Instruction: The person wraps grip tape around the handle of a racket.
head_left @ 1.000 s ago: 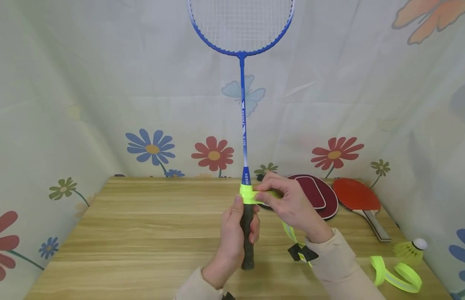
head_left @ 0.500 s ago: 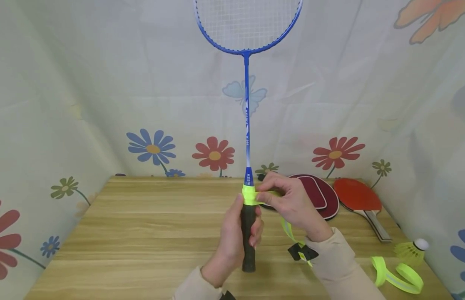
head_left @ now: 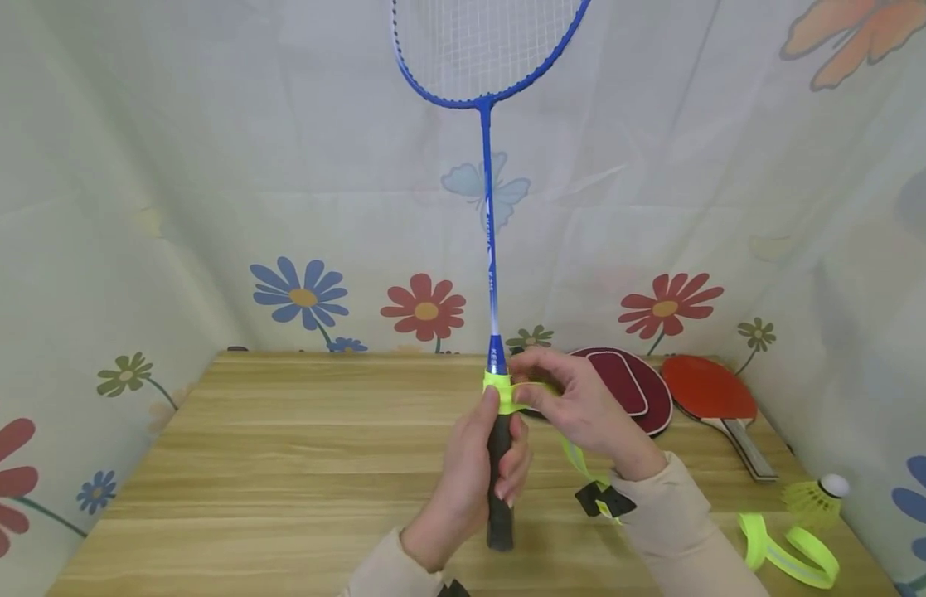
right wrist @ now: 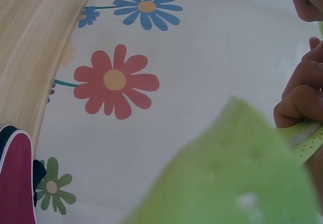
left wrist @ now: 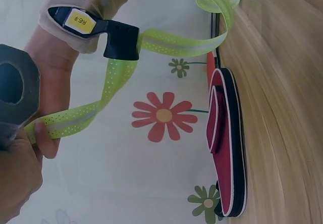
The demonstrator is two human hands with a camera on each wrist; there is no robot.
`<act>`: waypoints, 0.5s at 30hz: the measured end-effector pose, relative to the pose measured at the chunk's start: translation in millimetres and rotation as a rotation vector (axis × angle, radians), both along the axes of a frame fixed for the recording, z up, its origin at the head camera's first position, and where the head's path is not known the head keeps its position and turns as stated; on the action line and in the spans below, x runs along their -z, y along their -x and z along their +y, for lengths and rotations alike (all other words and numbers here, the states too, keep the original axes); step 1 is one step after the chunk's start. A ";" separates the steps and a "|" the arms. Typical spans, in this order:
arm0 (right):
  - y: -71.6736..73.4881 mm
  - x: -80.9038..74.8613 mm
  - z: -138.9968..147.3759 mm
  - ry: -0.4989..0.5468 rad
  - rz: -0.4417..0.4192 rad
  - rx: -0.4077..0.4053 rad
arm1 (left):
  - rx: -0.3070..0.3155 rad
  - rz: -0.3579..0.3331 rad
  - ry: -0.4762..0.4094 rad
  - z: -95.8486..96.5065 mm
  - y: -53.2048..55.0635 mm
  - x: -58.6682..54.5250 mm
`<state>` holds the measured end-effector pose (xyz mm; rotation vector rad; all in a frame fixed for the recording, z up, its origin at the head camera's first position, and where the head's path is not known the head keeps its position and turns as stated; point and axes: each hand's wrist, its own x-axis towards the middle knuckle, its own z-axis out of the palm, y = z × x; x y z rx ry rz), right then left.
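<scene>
My left hand [head_left: 470, 464] grips the black handle of a blue badminton racket [head_left: 500, 448], which stands nearly upright above the table. A neon yellow-green overgrip tape [head_left: 498, 394] is wound around the handle's top, just under the blue cone. My left thumb presses on this band. To its right, my right hand [head_left: 582, 406] pinches the tape's free length between thumb and forefinger. In the left wrist view the perforated tape [left wrist: 75, 119], with a grey stripe, runs from the fingers past the right wrist. The handle's butt [left wrist: 17, 90] shows close up there. Blurred tape [right wrist: 242, 178] fills the right wrist view's foreground.
Behind my right hand lies a dark red paddle case [head_left: 652, 394]. A red table tennis paddle [head_left: 712, 390] and a yellow shuttlecock [head_left: 819, 497] lie farther right on the wooden table [head_left: 283, 464]. A loose curl of tape [head_left: 798, 564] rests at the front right.
The racket has turned a little about its handle, and its butt has shifted slightly right and down. My left thumb has moved up onto the tape band. The right hand has barely moved.
</scene>
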<state>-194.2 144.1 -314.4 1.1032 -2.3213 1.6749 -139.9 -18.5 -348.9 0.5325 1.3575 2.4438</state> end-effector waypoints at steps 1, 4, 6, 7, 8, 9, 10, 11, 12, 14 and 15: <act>-1.0 -0.6 -0.3 -0.011 0.003 -0.004 | 0.024 0.015 -0.018 -0.4 -0.3 -0.3; -3.5 -2.3 -1.5 -0.036 0.039 -0.026 | 0.098 0.071 -0.080 -1.6 -0.7 -0.3; -4.1 -2.5 -2.2 -0.035 0.068 -0.061 | 0.135 0.100 -0.115 -2.3 -0.4 0.1; -4.2 -2.3 -2.5 -0.030 0.077 -0.081 | 0.151 0.113 -0.128 -2.6 -0.2 0.6; -4.0 -2.1 -2.8 -0.025 0.084 -0.100 | 0.167 0.122 -0.142 -2.9 0.2 1.4; -3.7 -1.6 -3.1 -0.018 0.085 -0.119 | 0.182 0.128 -0.154 -3.2 0.5 2.2; -3.6 -1.3 -3.3 -0.011 0.081 -0.137 | 0.198 0.127 -0.163 -3.5 0.8 2.9; -3.4 -1.0 -3.5 -0.004 0.076 -0.152 | 0.212 0.128 -0.170 -3.7 1.1 3.6; -3.4 -0.8 -3.8 0.004 0.073 -0.167 | 0.228 0.128 -0.176 -3.9 1.4 4.3; -3.0 -0.3 -4.2 0.019 0.077 -0.192 | 0.260 0.130 -0.186 -4.6 1.5 5.2; -3.1 -0.4 -4.5 0.029 0.077 -0.201 | 0.275 0.132 -0.188 -4.9 1.5 5.3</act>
